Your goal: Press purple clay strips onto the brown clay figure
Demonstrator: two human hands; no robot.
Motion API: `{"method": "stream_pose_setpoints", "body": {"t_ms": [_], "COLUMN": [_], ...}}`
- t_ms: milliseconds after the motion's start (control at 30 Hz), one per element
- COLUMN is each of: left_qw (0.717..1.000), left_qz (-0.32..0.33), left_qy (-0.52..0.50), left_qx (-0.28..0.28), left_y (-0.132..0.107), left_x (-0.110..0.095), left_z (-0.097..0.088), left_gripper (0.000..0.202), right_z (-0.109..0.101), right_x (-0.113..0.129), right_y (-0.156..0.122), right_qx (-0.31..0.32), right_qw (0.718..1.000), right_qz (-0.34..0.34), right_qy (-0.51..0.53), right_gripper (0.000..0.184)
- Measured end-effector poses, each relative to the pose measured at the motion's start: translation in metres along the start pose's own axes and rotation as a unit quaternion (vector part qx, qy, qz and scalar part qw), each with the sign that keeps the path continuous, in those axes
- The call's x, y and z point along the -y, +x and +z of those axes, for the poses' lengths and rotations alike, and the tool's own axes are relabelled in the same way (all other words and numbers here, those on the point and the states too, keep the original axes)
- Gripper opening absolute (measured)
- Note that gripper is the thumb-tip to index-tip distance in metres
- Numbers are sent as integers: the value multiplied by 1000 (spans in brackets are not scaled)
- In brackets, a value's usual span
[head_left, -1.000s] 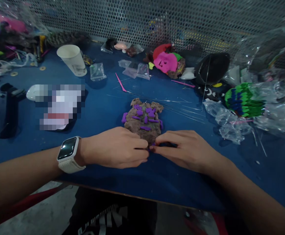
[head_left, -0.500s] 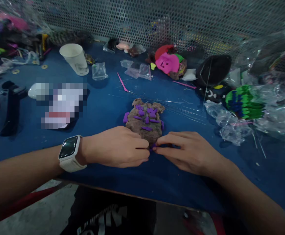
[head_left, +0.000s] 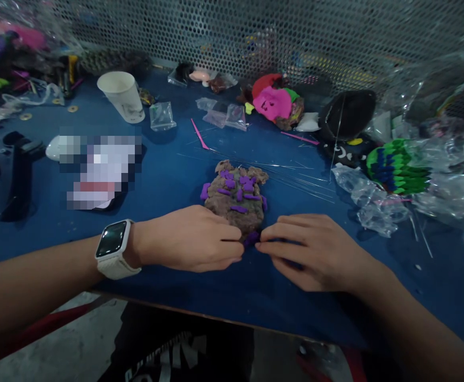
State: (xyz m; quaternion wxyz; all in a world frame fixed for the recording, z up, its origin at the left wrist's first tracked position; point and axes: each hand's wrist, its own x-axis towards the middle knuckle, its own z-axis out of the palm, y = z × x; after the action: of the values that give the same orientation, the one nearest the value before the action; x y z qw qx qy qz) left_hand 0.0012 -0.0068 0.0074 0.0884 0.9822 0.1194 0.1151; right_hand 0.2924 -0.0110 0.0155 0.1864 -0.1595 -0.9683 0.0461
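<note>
A brown clay figure [head_left: 235, 204] with two ear-like lumps at its far end and several purple clay strips pressed on it lies flat on the blue table. My left hand [head_left: 192, 239], with a watch [head_left: 113, 239] on its wrist, rests at the figure's near left edge. Its fingers are curled closed, and what they hold is hidden. At the figure's near end is a small purple clay piece [head_left: 251, 239]. The thumb and index fingertips of my right hand [head_left: 307, 249] pinch at the right side of that piece.
A white paper cup [head_left: 121, 95], a blurred-out phone [head_left: 104, 170] and a dark handled tool [head_left: 17, 180] stand or lie leftward. Thin clear strands [head_left: 295, 178] and a pink stick [head_left: 199, 133] lie beyond the figure. Coloured clay pieces [head_left: 274, 103] and plastic wrap [head_left: 375, 207] crowd the right.
My right hand has shifted slightly to the right, and more of the purple clay piece at the near end shows. My left hand stays almost still.
</note>
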Motion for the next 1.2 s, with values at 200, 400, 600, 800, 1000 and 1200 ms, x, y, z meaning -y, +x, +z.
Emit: {"method": "stream_pose_setpoints", "body": {"t_ms": [200,400,600,800,1000,1200], "left_qw": [1000,999,985,960,941,973], "left_qz": [-8,-10,-62,-98,-126,-115], "left_qy": [-2,-17,-160,-263,-313,-201], "left_qx": [19,25,-5,-8,4,-10], "left_y": [0,1,-1,2,6,7], "left_x": [0,1,-2,-8,-15,-15], "left_z": [0,1,-4,-4,1,-2], "left_gripper": [19,19,46,81,79,66], "right_z": [4,4,1,7,22,17], "right_x": [0,3,3,14,29,30], "right_y": [1,3,2,1,-5,-9], "right_qx": [23,30,-8,-118,-122,-115], "right_qw": [1000,999,1000,993,988,990], "right_qz": [15,16,14,-22,58,49], "right_qy": [1,-21,-21,-22,71,66], "right_gripper": [27,30,22,14,41,36]}}
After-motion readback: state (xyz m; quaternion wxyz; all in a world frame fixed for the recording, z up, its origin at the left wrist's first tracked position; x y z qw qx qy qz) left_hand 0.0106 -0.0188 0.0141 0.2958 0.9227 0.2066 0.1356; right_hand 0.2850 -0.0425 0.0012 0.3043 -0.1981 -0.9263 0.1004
